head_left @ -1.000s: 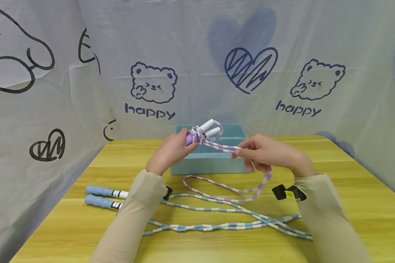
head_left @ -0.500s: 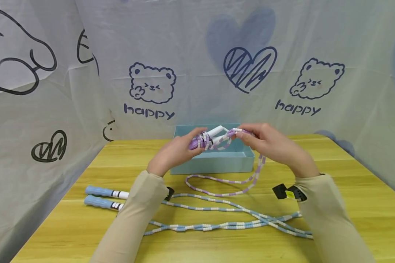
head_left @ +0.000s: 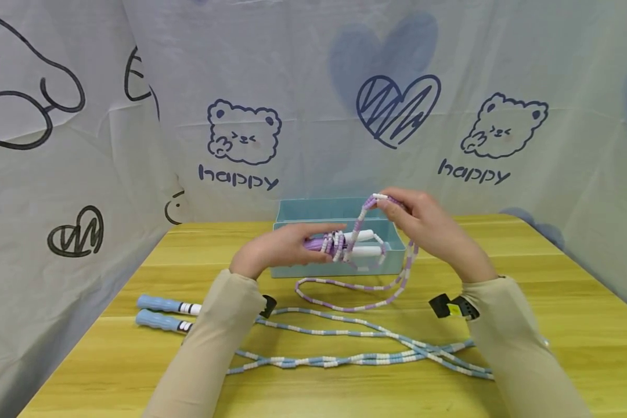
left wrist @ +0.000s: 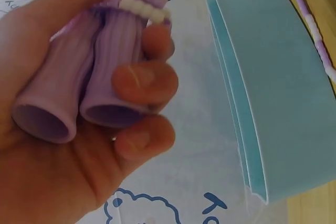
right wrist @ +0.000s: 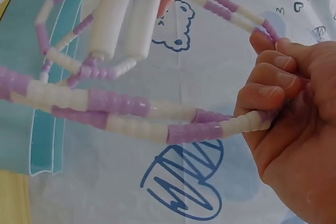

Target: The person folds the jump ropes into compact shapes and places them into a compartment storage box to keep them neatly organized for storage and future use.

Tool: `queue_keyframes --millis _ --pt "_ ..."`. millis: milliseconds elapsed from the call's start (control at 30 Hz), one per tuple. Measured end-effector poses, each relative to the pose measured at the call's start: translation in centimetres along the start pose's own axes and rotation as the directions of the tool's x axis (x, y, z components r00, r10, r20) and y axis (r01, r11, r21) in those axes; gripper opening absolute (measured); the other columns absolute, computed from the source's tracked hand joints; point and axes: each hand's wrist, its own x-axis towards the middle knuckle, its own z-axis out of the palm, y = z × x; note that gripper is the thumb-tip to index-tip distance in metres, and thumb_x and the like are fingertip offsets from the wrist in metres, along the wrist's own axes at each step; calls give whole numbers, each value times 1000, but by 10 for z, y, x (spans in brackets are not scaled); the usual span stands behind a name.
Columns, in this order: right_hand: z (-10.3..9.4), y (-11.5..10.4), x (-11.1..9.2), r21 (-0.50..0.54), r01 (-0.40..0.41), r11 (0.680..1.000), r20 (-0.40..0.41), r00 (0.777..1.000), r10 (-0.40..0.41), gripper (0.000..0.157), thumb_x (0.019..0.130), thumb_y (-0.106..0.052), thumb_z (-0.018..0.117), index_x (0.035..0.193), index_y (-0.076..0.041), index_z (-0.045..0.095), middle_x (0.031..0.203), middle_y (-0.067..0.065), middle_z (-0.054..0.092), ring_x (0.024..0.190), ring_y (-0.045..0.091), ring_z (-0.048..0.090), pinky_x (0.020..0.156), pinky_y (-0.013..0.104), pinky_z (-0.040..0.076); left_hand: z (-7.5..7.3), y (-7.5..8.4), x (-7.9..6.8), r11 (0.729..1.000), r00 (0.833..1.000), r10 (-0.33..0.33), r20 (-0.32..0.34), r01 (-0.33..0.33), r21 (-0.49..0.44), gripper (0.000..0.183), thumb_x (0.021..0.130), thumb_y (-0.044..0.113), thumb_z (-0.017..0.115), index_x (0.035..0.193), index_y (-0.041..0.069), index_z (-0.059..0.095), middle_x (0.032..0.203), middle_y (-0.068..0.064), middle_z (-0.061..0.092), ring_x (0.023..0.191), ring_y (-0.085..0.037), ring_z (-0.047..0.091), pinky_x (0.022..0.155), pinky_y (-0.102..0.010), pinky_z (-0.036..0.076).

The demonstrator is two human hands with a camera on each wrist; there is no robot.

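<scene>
My left hand (head_left: 279, 248) grips both purple handles (left wrist: 116, 61) of a purple-and-white beaded jump rope (head_left: 339, 242); the fingers curl round them in the left wrist view. Several turns of beaded cord circle the handles, and their white ends (right wrist: 111, 17) point right. With thumb and fingers my right hand (head_left: 423, 223) pinches the doubled cord (right wrist: 247, 17), raised above the handles. More cord (right wrist: 121, 106) runs out of its curled fingers and hangs down to a loop (head_left: 339, 306) on the table. Both hands are in front of the light blue box (head_left: 292, 271).
A blue-and-white beaded jump rope (head_left: 345, 361) lies stretched across the wooden table (head_left: 313, 397), its blue handles (head_left: 159, 319) at the left. Partly, my forearms cover it. Behind the box hangs a printed white cloth (head_left: 319, 145).
The left hand has lowered and turned, so the handles now lie nearly level. My right hand has raised the cord and carried it over the handles. The loop on the table has shifted slightly.
</scene>
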Motion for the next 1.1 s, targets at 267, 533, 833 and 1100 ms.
queue_keyframes --millis 267,533,833,1100 --pt "2 16 5 -3 -50 999 -51 997 50 30 105 -38 45 110 -16 66 72 10 45 62 25 43 55 32 38 -1 2 0 979 990 23 139 6 -202 61 94 36 67 147 48 39 88 -9 63 58 -19 48 49 -28 42" --pt "2 30 7 -10 -92 996 -96 991 90 34 104 -41 46 111 -15 67 77 11 49 68 25 46 58 33 41 -5 4 -4 942 976 137 169 -76 -328 59 94 34 69 144 50 42 80 -16 63 49 -20 40 44 -28 39" --pt "19 42 12 18 -182 983 1 983 182 38 101 -47 50 102 -14 70 87 7 63 75 25 54 65 36 48 -10 6 -7 840 954 257 155 -141 -524 60 95 24 68 148 35 43 100 -20 60 54 -22 44 44 -31 40" --pt "40 44 14 -46 -73 996 6 997 73 28 103 -23 52 99 -3 71 85 9 69 72 22 60 65 32 49 -11 4 -9 804 965 243 100 -143 -577 60 94 18 67 148 32 44 103 -23 58 58 -24 49 44 -31 43"
